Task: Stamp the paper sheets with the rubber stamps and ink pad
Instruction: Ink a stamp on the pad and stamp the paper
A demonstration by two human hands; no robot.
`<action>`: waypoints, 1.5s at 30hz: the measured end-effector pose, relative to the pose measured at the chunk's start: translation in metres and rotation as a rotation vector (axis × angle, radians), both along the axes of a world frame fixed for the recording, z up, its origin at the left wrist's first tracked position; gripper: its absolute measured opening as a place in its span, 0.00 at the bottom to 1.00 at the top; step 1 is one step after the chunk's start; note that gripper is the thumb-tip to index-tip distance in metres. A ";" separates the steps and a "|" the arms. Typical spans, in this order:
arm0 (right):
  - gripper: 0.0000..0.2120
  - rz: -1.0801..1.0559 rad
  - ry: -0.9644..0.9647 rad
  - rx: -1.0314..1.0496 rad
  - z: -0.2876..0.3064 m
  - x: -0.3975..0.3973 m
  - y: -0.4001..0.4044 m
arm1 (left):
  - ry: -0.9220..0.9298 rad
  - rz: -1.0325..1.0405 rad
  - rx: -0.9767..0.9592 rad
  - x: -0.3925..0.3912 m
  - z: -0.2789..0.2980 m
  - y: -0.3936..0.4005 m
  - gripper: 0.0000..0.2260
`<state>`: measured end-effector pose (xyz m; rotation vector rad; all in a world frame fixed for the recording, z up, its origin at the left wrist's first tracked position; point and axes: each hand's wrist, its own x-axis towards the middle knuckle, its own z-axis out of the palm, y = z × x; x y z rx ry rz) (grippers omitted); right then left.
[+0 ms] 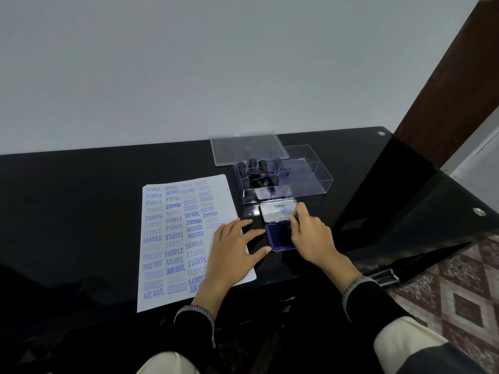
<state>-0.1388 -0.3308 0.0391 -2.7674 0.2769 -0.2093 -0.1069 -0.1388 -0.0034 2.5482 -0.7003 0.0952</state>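
Left hand (234, 247) lying flat, fingers spread, resting on paper (172, 238) edge, thumb touching pad (280, 238) base. Right hand (310, 233) pinching open pad lid (278, 211) at right edge. Pad sitting between paper and table (81, 201) edge. Stamps (256, 171) standing in clear box (310, 182) behind pad.

The tabletop (81, 184) is black and glossy, smooth enough to mirror what stands on it, with round metal studs (479, 211) near its right edge. The paper sheet (159, 300) is matt white, printed over in blue ink. The storage box (318, 182) and its lid (243, 147) toward the back edge are clear, shiny plastic; the stamps (252, 163) inside have dark, dull handles. The ink pad (278, 238) shows a matt deep-blue felt surface, its opened cover (275, 211) pale and faintly glossy. The sleeves (359, 290) are black cloth with woven light trim.
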 end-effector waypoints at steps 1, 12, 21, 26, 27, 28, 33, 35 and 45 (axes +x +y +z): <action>0.07 -0.001 0.002 0.019 0.000 0.000 -0.001 | -0.001 0.002 0.000 0.000 0.000 0.000 0.21; 0.06 0.012 0.012 -0.024 0.000 0.001 -0.002 | 0.005 -0.003 -0.009 0.000 0.000 0.000 0.21; 0.06 0.008 -0.004 -0.055 -0.002 0.004 0.000 | 0.004 0.000 -0.016 0.000 0.000 0.000 0.21; 0.07 -0.002 -0.114 -0.026 -0.012 -0.006 0.003 | 0.006 0.000 -0.016 0.000 0.000 0.000 0.21; 0.07 0.004 -0.141 -0.011 -0.015 -0.007 0.003 | 0.007 -0.001 -0.016 0.000 0.000 0.000 0.21; 0.07 0.006 -0.160 -0.005 -0.017 -0.009 0.003 | 0.006 -0.003 -0.018 0.000 -0.001 0.000 0.21; 0.06 -0.022 -0.196 0.018 -0.029 -0.017 0.005 | 0.009 -0.001 -0.030 0.000 -0.001 0.000 0.21; 0.06 -0.022 -0.204 0.016 -0.032 -0.019 0.005 | 0.006 0.000 -0.022 0.000 -0.001 0.000 0.21; 0.06 0.066 -0.121 -0.035 -0.010 0.001 -0.001 | 0.009 -0.002 -0.015 0.000 -0.001 0.000 0.21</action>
